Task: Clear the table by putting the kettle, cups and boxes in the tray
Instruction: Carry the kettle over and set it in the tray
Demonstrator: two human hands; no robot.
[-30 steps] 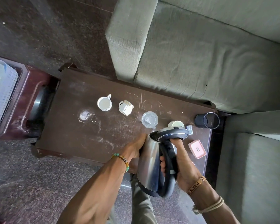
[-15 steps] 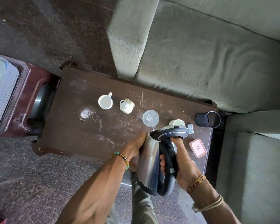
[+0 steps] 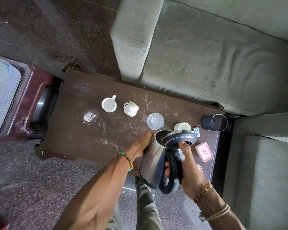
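Gripping shiny steel electric kettle (image 3: 151, 161) by its black handle with curled right hand (image 3: 189, 170) fingers, thumbing lid open, bracing body with left hand (image 3: 142, 145) (fingers hidden), probably steadying it at dark wooden table (image 3: 73, 130) near edge.

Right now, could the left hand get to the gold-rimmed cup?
Probably, but not freely: the left hand is holding the kettle by its side. Once released, only bare table lies between it and that cup.

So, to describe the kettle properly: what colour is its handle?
The handle is black, the kettle body silver; the head view shows it best.
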